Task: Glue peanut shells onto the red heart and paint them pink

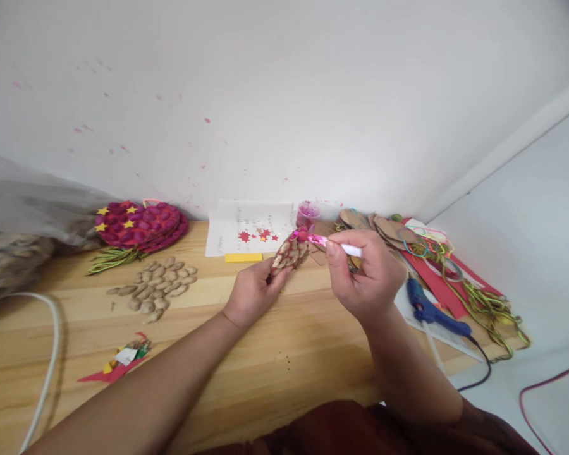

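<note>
My left hand [253,292] is closed round the lower edge of a small shell-covered craft piece [291,251], holding it tilted above the wooden table [275,354]. My right hand [366,273] pinches a white-handled brush [348,249]. Its pink-stained tip [313,238] touches the upper edge of the piece, where the shells are painted magenta.
A pile of peanut shells [155,287] lies left of centre, with finished magenta shell discs [140,224] behind it. A white paper with red stars [249,229], a pink paint cup [308,213], cardboard cut-outs [384,226], a blue glue gun [434,309] and coloured cords [483,303] lie near the wall and at the right.
</note>
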Motion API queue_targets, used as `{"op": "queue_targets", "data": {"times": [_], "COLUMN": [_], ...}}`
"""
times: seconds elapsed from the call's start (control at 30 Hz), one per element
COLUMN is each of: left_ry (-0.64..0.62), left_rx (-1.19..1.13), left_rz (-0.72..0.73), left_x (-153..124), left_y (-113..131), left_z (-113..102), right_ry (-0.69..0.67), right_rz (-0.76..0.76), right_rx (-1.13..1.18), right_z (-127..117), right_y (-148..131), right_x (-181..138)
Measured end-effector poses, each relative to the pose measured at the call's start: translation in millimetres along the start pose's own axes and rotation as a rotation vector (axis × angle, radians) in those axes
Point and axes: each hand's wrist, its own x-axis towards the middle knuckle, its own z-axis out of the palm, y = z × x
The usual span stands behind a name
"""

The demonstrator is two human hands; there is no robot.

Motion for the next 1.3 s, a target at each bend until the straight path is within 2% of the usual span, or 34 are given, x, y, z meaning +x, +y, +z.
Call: {"op": "queue_targets", "data": {"times": [0.27,0.77,1.3], "left_ry": [0.008,-0.009,-0.008], "left_rx": [0.011,-0.13,-0.191], "left_rz": [0.002,-0.053,-0.033], "left_x": [0.5,1.0,1.7], "left_y": [-0.9,-1.5,-6.1], "left_z": [0.0,0.0,2.2], "right_ry": [-0.044,0.05,0.031], "right_rz": [0.0,0.009,0.069], "right_rx": [0.039,0.054,0.11], "right_z": [-0.4,2.9,2.2], "right_y": [-3.4,5.8,5.3], "right_x": [-0.3,0.7,-0.9]}}
